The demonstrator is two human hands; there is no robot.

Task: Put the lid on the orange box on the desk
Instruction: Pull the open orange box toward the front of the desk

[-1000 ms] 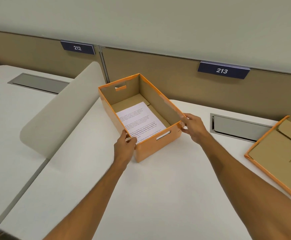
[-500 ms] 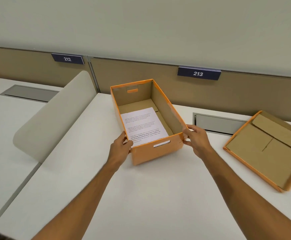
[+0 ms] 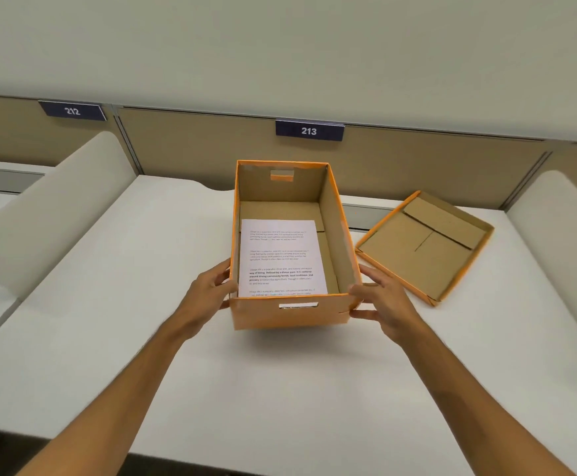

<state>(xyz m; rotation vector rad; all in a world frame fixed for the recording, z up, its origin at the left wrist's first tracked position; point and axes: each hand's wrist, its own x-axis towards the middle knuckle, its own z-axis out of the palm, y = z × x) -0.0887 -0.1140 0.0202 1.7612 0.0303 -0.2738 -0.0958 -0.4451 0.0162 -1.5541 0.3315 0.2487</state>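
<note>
The orange box [image 3: 290, 312] stands open on the white desk [image 3: 280, 389], squared up with the desk's front edge. A printed sheet of paper [image 3: 281, 257] lies flat on its bottom. My left hand [image 3: 211, 292] grips the box's near left corner and my right hand [image 3: 381, 304] holds the near right corner. The orange lid [image 3: 424, 247] lies upside down on the desk to the right of the box, its brown inside facing up, a short gap away from my right hand.
Curved white dividers stand at the left [image 3: 53, 207] and right [image 3: 561, 221] sides of the desk. A beige back panel carries number plates 212 [image 3: 72, 111] and 213 [image 3: 309, 131]. A grey cable slot [image 3: 357, 214] sits behind the box.
The box has been turned from a slanted position to straight in front of me, with both hands staying on its near corners. The view has shifted right, so the lid now shows fully.
</note>
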